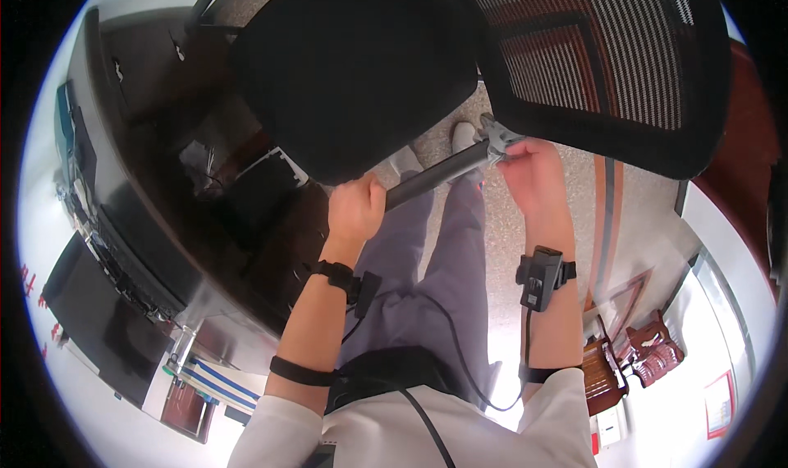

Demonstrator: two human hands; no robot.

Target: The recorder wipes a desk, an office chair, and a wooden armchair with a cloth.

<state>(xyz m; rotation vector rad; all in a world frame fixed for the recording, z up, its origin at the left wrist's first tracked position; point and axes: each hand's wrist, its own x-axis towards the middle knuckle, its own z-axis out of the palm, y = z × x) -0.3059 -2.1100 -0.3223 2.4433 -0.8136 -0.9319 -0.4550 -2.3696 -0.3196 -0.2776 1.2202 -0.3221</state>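
Note:
A black office chair stands before me, its padded seat [361, 66] on the left and its mesh backrest [607, 66] on the right. My left hand [357, 211] is closed round the near-left end of its dark armrest [435, 175]. At the armrest's other end, close to the backrest, my right hand [532, 175] presses a crumpled grey cloth [497, 136] around the bar. The fingers of my right hand are bent and partly hidden by the cloth.
A dark desk [148, 164] curves along the left, close to the seat. Speckled floor [566, 205] with a dark stripe lies under the chair. Brown wooden chairs [607, 369] stand at the lower right. My shoes [464, 136] are beneath the armrest.

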